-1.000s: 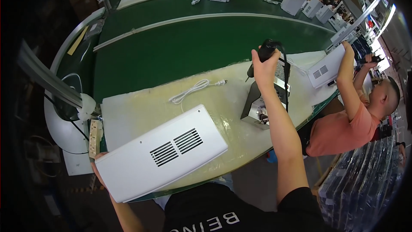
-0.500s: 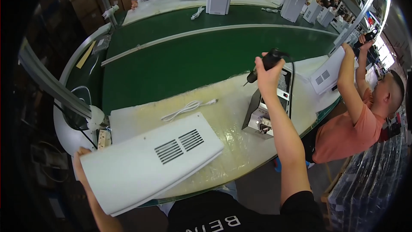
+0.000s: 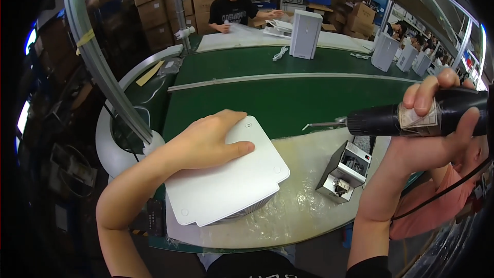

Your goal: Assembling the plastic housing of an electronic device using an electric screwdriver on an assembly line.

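Note:
A white metal housing [image 3: 231, 175] stands on end on the plastic-covered bench, its flat end panel with screw holes in the corners facing up. Across that panel lies my left hand [image 3: 218, 141], thumb on top and fingers over the far left edge, gripping it. My right hand [image 3: 432, 118] is wrapped round a black electric screwdriver [image 3: 375, 119], raised and nearly level. Its bit points left over the bench, apart from the housing, with something small and pale at the tip. An open grey unit [image 3: 345, 172] with exposed inner parts sits below the screwdriver.
A green conveyor belt [image 3: 288, 100] runs beyond the bench, with a pale rail [image 3: 293, 76] along it. White units [image 3: 306, 33] and coiled cables stand on the far side, where a person in black [image 3: 234, 10] works. A metal post [image 3: 103, 67] rises at left; a co-worker's orange shirt [image 3: 437, 206] shows at right.
The housing has gone from lying flat to standing on end, and my left hand has moved onto its top. My right hand has brought the screwdriver up closer. The view has shifted.

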